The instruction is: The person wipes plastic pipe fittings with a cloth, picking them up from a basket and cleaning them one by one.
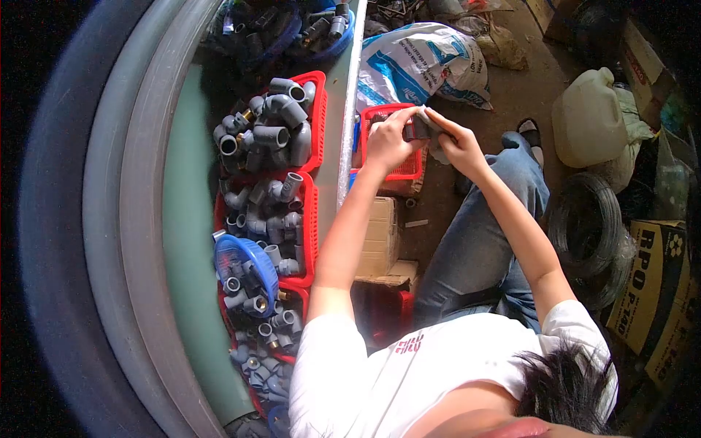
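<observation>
Both hands meet in front of me, above a red plastic basket [415, 174]. My left hand [388, 140] is closed on a dark grey pipe fitting [418, 130], partly hidden by the fingers. Against it, my right hand [460, 148] pinches a pale grey, cloth-like piece [437, 150], which hangs below the fingers. The fingertips of the two hands nearly touch at the top of the fitting. What lies inside the basket is mostly hidden by my left hand.
Red baskets [319, 131] of grey pipe fittings line the left, with a blue basket [252, 252] among them. A white printed sack [427, 66] lies ahead. At right are a plastic jug [588, 117], a wire coil [584, 219] and a yellow-black carton [650, 277].
</observation>
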